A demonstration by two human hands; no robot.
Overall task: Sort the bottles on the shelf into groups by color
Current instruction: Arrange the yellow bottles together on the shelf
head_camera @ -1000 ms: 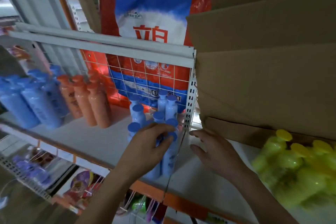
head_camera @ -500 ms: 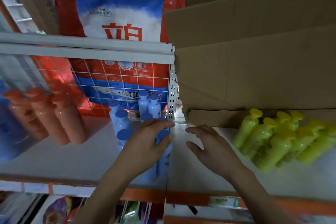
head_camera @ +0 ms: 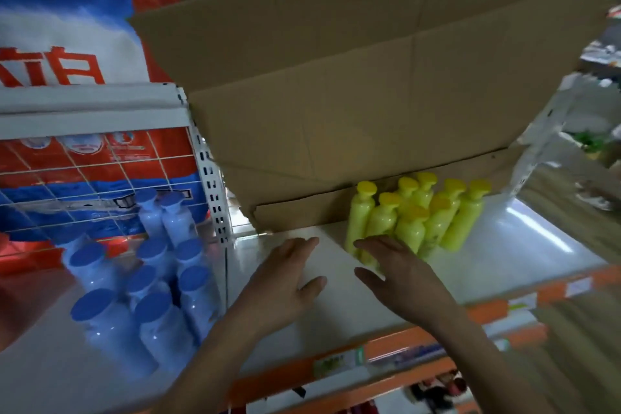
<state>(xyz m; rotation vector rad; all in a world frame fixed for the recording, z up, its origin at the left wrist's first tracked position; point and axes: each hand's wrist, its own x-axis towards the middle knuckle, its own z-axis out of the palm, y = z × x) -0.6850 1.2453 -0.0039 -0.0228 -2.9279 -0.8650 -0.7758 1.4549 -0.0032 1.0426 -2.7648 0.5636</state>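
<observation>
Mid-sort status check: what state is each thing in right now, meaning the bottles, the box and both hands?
blue-capped bottles: upright, capped, clustered together on the left.
yellow bottles: upright, capped, clustered against the cardboard.
cardboard box: flaps unfolded, standing behind the yellow bottles.
left hand: open, holding nothing, over the bare white shelf.
right hand: open, fingers at the yellow cluster's front; contact unclear.

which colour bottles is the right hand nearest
The yellow bottles, right of the shelf post: fingertips of the right hand are at that cluster's base. The blue-capped bottles stand beyond the left hand.
</observation>
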